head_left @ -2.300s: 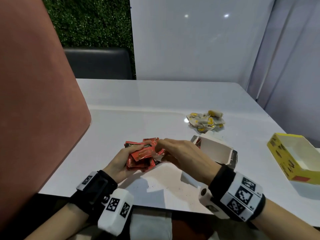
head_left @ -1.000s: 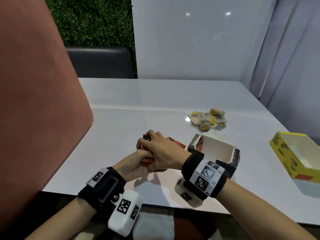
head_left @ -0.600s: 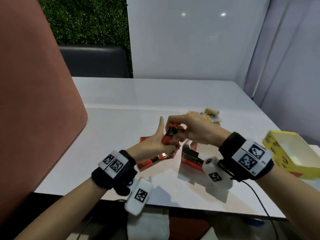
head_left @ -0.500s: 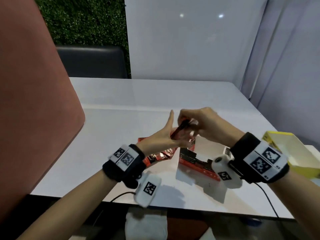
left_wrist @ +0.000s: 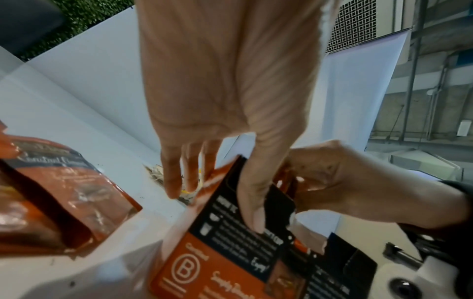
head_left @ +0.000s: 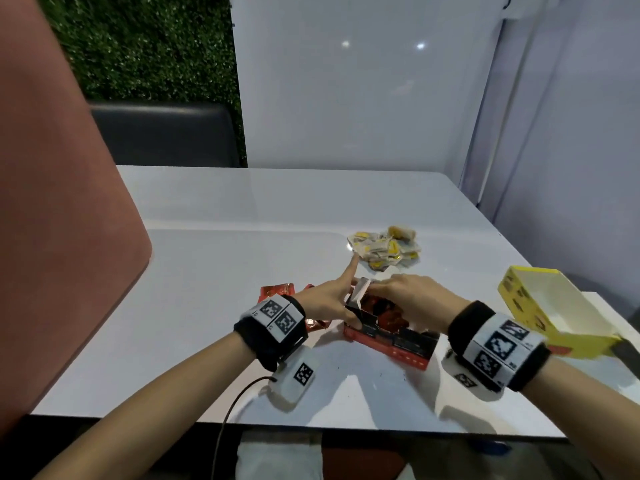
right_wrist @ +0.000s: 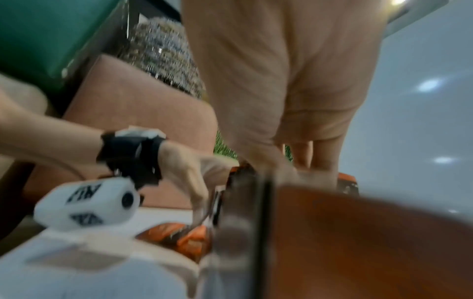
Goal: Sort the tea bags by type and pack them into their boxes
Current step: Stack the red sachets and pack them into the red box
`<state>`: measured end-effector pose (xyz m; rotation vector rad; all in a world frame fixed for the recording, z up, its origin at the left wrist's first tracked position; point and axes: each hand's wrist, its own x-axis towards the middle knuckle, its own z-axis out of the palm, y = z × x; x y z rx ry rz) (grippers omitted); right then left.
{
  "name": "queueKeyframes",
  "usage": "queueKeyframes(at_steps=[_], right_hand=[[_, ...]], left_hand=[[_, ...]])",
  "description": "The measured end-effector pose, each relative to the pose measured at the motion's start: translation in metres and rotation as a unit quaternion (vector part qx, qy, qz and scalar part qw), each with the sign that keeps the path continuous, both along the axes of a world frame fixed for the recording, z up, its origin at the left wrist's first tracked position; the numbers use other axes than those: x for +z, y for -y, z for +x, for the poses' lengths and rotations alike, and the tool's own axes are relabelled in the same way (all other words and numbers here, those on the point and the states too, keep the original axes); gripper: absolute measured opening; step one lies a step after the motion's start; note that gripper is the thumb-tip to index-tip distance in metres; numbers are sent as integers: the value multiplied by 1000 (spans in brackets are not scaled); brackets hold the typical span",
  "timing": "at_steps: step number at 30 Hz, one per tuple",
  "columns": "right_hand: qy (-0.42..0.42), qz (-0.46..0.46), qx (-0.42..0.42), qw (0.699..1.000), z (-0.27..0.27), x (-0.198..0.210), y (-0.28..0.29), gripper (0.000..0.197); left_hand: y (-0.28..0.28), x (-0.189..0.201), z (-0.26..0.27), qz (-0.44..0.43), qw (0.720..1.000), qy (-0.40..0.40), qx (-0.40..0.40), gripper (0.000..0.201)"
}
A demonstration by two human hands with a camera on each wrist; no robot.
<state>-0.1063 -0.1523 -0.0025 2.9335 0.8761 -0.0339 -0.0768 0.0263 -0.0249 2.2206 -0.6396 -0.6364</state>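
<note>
Down they've come to the red box: right hand curled round red tea bags inside it, left hand (fingers straight) pressing its thumb on the left end.

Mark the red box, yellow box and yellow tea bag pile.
red box (head_left: 398, 346), head view, near side wall.
yellow box (head_left: 519, 303), head view, left outer wall.
yellow tea bag pile (head_left: 382, 249), head view, middle of heap.

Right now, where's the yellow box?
Head view: the yellow box sits open at the table's right edge, right of the red box and the right hand.
</note>
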Motion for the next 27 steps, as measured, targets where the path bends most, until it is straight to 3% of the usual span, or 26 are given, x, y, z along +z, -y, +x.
queueKeyframes(at_steps=[6,11,15,20,22,27], right_hand=[[-22,48,26,998,11,-12,-6,42],[87,145,-32,985,0,-1,15,25],[7,113,-77,991,-8,-5,19,5],[-41,148,-60,986,2,-17,1,20],[-54,146,-55,986,5,-21,-5,34],[-82,143,-46,985,5,-19,-6,42]], left_hand=[[-3,-7,2,-3,999,23,23,121],[-6,-11,4,-9,999,11,33,125],[-7,-13,3,-17,999,11,33,124],[-5,-14,2,-9,999,27,25,123],[-6,-14,2,3,999,42,14,117],[-3,-17,5,61,992,112,-25,97]])
